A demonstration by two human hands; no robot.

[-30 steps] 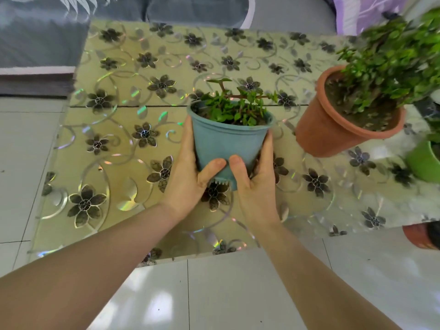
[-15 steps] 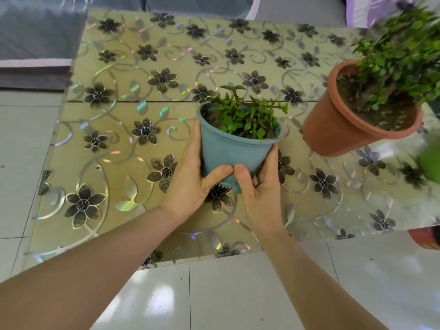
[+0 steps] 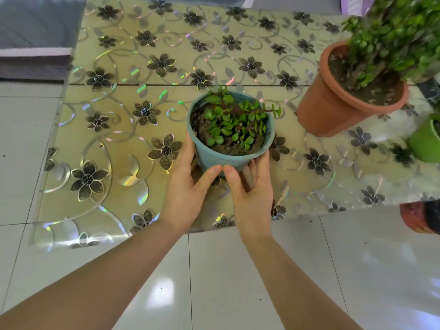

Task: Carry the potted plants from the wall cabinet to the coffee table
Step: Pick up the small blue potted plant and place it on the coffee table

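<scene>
Since the frame a second earlier, the small teal pot (image 3: 232,160) has come lower and nearer the camera, so its soil and leaves now show from above; it sits in the middle of the frame over the coffee table (image 3: 114,148), and whether its base touches the top cannot be told, as the hands hide it.

The left hand (image 3: 188,186) wraps the pot's left wall and the right hand (image 3: 252,189) its right wall, both closed around the lower body with thumbs meeting at the front.

The pot looks like thin plastic, probably light but slightly flexible, so a firm squeeze could bow the wall. The damp-looking soil adds weight low down. The succulent (image 3: 234,122) has brittle-looking stems, one reaching to the right past the rim; the pot is best held by its sides, below the rim, never by the plant.

At upper right stands a larger terracotta-coloured pot (image 3: 333,110) with a bushy plant, well apart. A green pot (image 3: 425,142) shows at the right edge.

No brand, label or writing is legible anywhere.
</scene>
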